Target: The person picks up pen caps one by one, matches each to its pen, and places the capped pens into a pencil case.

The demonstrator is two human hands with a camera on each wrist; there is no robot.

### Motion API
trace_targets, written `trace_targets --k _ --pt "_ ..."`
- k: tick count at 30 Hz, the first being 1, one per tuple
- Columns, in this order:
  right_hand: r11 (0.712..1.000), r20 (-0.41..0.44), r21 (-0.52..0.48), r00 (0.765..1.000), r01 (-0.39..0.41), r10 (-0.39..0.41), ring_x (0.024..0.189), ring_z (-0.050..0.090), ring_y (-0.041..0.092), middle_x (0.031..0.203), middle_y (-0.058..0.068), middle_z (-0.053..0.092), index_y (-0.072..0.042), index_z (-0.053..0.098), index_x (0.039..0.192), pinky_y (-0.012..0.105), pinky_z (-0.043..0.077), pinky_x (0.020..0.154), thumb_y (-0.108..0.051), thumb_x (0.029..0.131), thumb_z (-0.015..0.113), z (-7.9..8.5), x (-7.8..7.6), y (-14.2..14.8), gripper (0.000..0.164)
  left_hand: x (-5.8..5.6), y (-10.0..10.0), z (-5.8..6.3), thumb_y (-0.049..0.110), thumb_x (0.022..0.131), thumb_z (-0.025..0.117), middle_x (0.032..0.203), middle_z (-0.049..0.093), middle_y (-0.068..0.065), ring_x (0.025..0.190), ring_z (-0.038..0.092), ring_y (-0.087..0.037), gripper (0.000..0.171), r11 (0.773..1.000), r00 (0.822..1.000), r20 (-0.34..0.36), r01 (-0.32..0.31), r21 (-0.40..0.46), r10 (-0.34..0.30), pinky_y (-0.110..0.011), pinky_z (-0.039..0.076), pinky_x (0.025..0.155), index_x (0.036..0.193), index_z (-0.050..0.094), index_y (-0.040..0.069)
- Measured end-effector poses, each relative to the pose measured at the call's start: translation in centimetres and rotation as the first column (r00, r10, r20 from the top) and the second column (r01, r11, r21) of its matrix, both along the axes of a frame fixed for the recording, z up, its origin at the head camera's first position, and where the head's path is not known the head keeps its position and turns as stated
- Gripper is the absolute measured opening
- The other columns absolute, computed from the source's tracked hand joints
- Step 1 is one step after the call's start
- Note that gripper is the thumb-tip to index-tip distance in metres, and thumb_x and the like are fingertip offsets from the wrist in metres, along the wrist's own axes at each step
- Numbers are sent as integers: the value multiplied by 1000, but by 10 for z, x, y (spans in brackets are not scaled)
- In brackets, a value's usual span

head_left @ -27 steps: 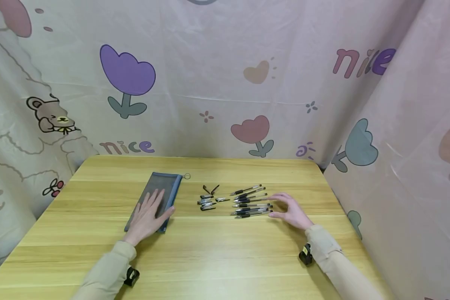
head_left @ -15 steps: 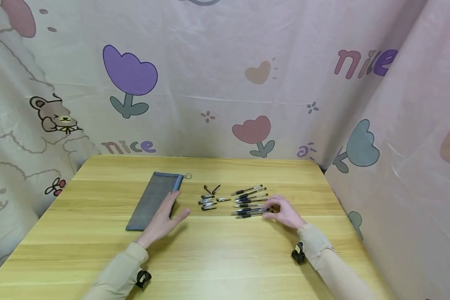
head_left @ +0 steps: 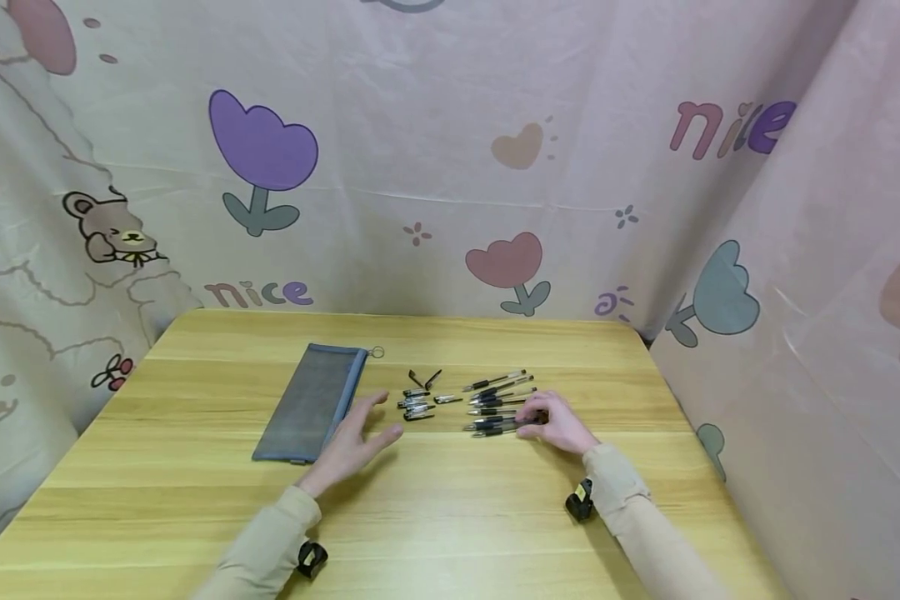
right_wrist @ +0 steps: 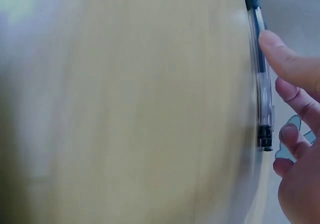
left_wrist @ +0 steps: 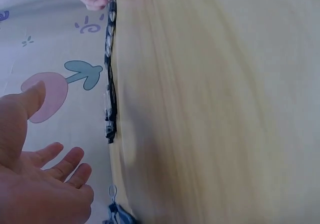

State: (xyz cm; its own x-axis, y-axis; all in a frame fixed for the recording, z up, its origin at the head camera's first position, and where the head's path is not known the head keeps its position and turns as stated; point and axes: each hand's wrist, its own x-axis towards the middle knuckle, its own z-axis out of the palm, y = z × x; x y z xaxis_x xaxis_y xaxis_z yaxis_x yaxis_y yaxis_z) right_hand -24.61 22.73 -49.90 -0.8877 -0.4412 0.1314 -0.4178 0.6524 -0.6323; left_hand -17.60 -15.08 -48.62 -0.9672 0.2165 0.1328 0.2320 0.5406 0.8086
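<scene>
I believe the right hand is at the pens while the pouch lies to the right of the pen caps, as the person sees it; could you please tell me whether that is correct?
Not quite: the head view shows the pouch to the left of the pen caps, not the right. The right hand is at the pens, as you say.

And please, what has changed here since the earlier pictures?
The left hand moved right, from over the pouch toward the pen caps. The right hand moved left, over the ends of the pens; whether it grips one is unclear. The pouch, pen caps and pens look unmoved.
</scene>
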Motion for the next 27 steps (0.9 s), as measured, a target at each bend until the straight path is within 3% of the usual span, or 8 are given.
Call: trace_targets --k 10,27 --pt "999 -59 30 998 -25 26 105 58 24 97 -2 73 -17 77 91 52 36 103 -19 77 84 -5 -2 -4 16 -1 10 -5 35 99 64 158 37 -22 143 39 -44 72 999 999 43 16 34 -17 -65 35 113 155 33 4" --pt "998 -88 59 996 -23 28 101 55 20 91 -6 67 -20 76 84 39 32 96 -18 76 85 -4 1 -9 12 -4 17 -9 37 97 66 152 46 -21 141 43 -42 69 999 996 74 -40 0 40 -61 34 115 152 39 5"
